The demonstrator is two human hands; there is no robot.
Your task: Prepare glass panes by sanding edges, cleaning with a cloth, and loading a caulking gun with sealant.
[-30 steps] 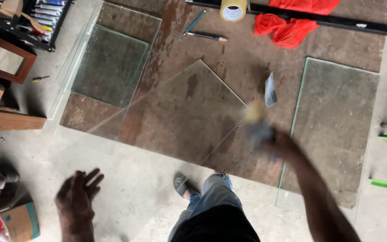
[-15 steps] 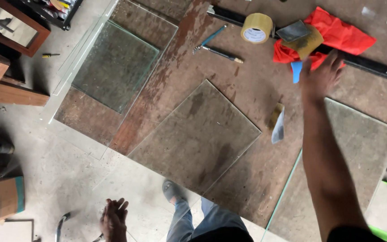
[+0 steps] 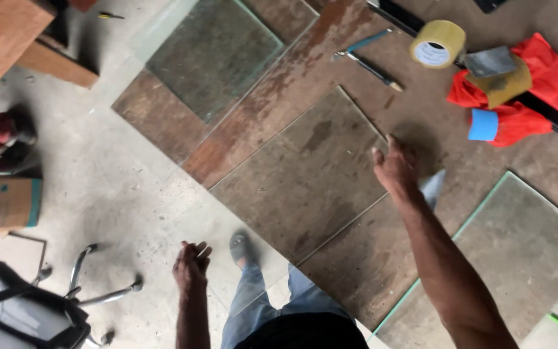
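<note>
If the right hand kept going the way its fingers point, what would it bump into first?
Probably bare brown board first, then the roll of tape beyond the right hand. Depth is hard to judge from above.

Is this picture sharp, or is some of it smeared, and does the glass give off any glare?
Head view: soft, even daylight with weak shadows. The right hand and left hand look slightly smeared, as does the bag at the lower left. The middle glass pane shows faint pale reflections and thin bright edges, no harsh glare. The tape roll and red cloth read fairly clearly.
</note>
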